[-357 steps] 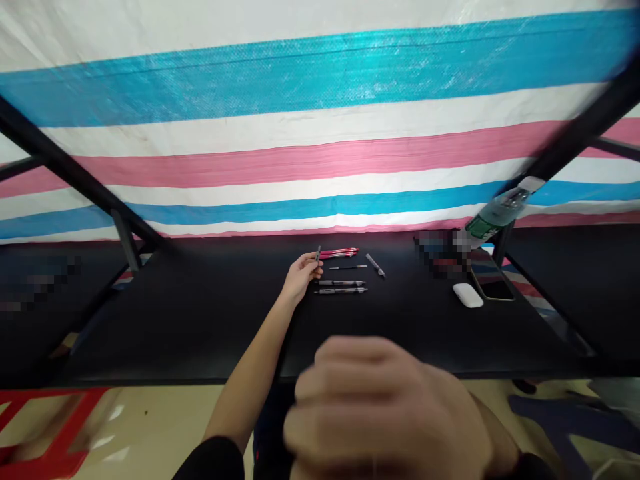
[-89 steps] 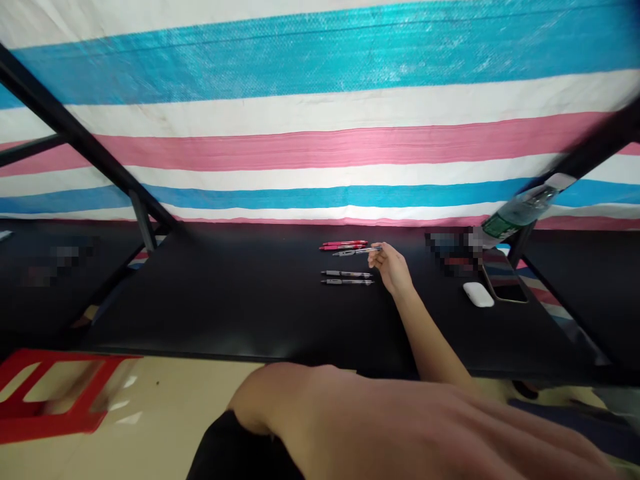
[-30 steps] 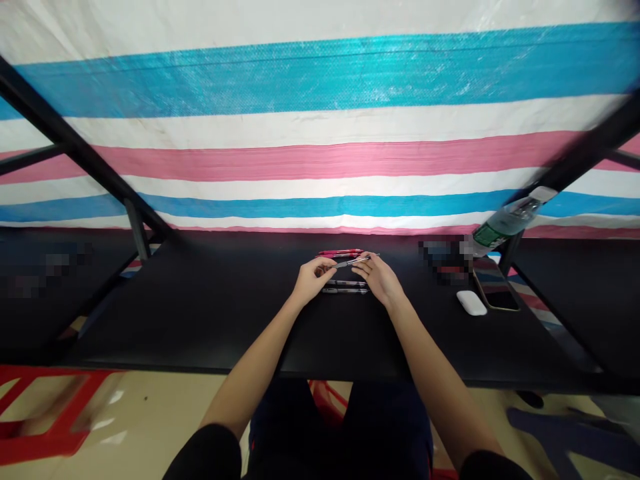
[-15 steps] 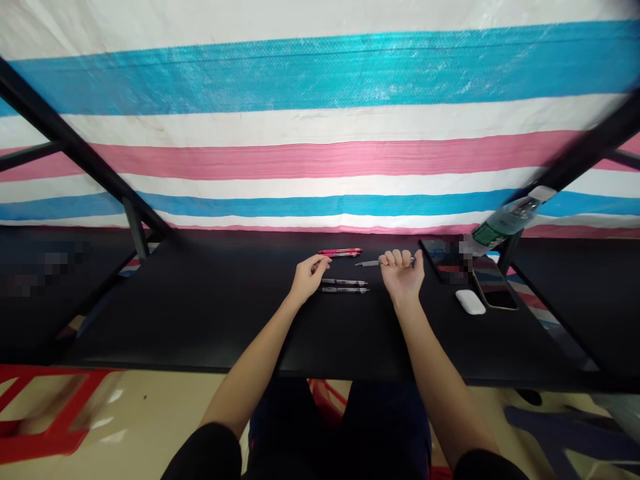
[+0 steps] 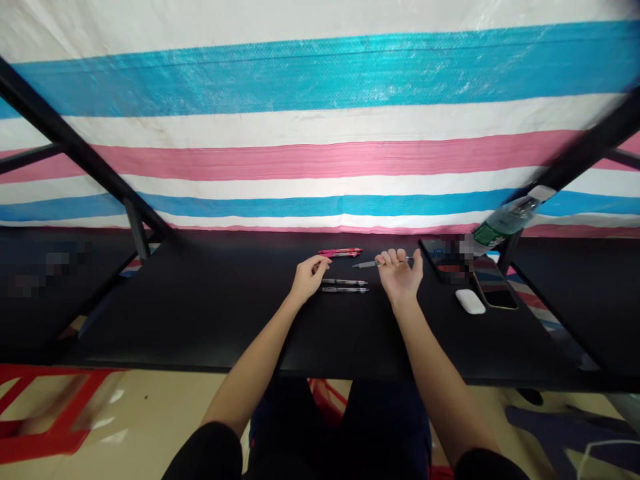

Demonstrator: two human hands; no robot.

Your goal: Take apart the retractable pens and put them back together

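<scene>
My right grip [image 5: 401, 277], thumb apart, holds a gray pen [image 5: 367, 265] among curled fingers over the bench [image 5: 200, 307], far side; it looks fully assembled. My left grip [image 5: 307, 279] curls loosely, contents unclear, beside two parallel pens [image 5: 345, 290].

A wide lane runs along the black desk [image 5: 200, 300] left of the left hand [image 5: 306, 280], while red pens [image 5: 341, 253] and two grey pens [image 5: 344, 290] obstruct the stretch toward the right hand [image 5: 399, 279]; a white case [image 5: 470, 302], phone [image 5: 495, 285] and bottle [image 5: 510, 219] crowd the far right.
</scene>
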